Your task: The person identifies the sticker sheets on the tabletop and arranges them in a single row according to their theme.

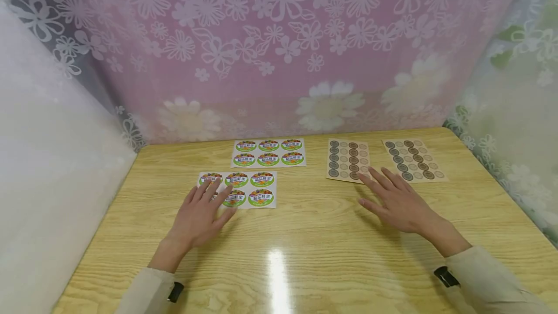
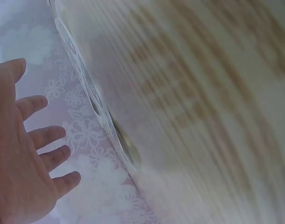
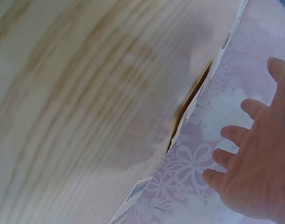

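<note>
I spread my left hand [image 1: 198,217] and right hand [image 1: 401,207], both released and grasping nothing, over the wood-grain tabletop [image 1: 314,229], where four sticker sheets lie flat. At about my left hand's 1 o'clock sits the front fruit-label sheet [image 1: 249,189], partly under the fingers in the head view; the back fruit-label sheet [image 1: 268,153] lies beyond it. From my right hand, the inner brown sheet [image 1: 348,160] is near 11 o'clock, the outer brown sheet [image 1: 415,160] just past 12. Whether my fingertips touch paper, I cannot tell. Handling this well, I judge, calls for loose fingers, light pressure and contact near the sheet edges, lest thin paper crease or skid.
</note>
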A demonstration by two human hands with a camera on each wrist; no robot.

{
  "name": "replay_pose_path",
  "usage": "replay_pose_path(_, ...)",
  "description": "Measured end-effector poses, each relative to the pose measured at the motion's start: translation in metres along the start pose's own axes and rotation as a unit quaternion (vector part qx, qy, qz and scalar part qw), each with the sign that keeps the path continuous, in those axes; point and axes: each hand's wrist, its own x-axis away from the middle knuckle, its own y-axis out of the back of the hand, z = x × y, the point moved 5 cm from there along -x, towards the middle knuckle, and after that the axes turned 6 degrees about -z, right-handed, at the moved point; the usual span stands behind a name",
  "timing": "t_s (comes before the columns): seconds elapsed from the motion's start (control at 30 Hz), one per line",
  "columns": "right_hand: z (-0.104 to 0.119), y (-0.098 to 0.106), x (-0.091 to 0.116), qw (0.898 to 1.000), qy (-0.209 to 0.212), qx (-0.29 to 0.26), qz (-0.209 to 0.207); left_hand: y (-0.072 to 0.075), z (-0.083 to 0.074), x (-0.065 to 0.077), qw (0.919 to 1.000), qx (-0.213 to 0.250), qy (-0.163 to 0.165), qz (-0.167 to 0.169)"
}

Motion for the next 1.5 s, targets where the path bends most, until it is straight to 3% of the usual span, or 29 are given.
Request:
replay_pose_path(0.27, 0.004, 0.002, -0.005, 1.000, 0.013, -0.004, -0.012, 0.005, 0.007, -0.001, 0.9998, 0.003, 0.001, -0.018)
replay_pose_path(0.53, 0.005, 0.001, -0.013, 0.998, -0.011, -0.056, -0.019, 0.003, 0.017, -0.002, 0.9996, 0.009, 0.007, -0.024)
replay_pose_path(0.73, 0.012, 0.002, -0.019, 0.994, -0.016, -0.105, -0.026, 0.007, 0.029, 0.000, 0.9984, 0.035, 0.035, -0.028)
replay_pose_path(1.13, 0.022, -0.002, -0.038, 0.973, -0.017, -0.230, -0.025, 0.011, 0.060, 0.004, 0.9922, 0.079, 0.094, -0.019)
replay_pose_path(1.5, 0.032, -0.012, -0.057, 0.958, -0.031, -0.284, -0.009, 0.008, 0.080, 0.001, 0.9835, 0.131, 0.125, -0.005)
